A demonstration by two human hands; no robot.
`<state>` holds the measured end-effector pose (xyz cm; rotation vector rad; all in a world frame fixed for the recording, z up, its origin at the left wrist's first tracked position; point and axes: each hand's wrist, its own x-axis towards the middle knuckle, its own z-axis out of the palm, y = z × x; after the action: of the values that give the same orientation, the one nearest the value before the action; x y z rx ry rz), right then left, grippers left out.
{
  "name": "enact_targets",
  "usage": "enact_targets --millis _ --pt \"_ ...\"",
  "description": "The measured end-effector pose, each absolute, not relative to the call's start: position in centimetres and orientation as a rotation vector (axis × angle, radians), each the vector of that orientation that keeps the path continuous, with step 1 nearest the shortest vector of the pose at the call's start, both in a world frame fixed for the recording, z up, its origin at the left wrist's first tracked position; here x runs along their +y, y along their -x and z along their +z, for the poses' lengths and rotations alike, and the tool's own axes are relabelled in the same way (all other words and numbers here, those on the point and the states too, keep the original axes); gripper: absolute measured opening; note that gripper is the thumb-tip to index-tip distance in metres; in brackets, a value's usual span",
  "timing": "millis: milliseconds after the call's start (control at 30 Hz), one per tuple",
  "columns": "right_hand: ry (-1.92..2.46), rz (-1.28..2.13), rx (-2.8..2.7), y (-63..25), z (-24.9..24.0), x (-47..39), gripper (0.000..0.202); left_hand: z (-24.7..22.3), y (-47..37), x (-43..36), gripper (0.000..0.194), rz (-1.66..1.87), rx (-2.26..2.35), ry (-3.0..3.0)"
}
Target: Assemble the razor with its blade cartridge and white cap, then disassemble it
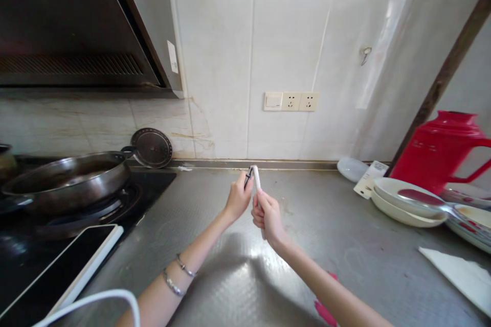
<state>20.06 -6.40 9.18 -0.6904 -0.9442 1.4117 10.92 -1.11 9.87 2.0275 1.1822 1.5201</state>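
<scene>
Above the middle of the metal counter, my two hands meet at a slim white rod. My right hand (pixel 268 217) is closed around the rod (pixel 257 180), which stands nearly upright and bends over at its top. My left hand (pixel 238 197) pinches a small, narrow dark piece (pixel 248 176) with a shiny edge, right beside the bent top. Whether the dark piece and the rod are joined, I cannot tell. The rod's lower part is mostly hidden in my right fist. Something pink (pixel 325 306) lies on the counter, partly behind my right forearm.
On the left, a metal pan (pixel 72 184) sits on the black stove, with a white-edged device (pixel 76 265) and white cable (pixel 111 294) nearer me. At right are a red jug (pixel 433 150), stacked dishes (pixel 408 217), a white card (pixel 370 179) and white paper (pixel 460 273).
</scene>
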Motion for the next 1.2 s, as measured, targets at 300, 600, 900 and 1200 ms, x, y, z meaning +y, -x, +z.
enact_targets --millis 300,600,900,1200 --pt "0.7 1.306 -0.955 -20.2 9.8 -6.0 0.044 9.7 -10.8 -1.0 0.021 1.515 1.191 -2.058" --pt "0.682 1.302 -0.969 -20.2 10.0 -5.9 0.043 9.6 -10.7 -0.8 0.021 1.541 1.19 -2.069" --pt "0.709 1.301 -0.985 -20.4 9.4 -6.1 0.044 9.8 -10.6 -0.9 0.021 1.536 1.208 -2.06" --pt "0.722 1.299 -1.013 -20.5 9.2 -6.2 0.045 9.6 -10.8 -0.9 0.02 1.518 1.168 -2.062"
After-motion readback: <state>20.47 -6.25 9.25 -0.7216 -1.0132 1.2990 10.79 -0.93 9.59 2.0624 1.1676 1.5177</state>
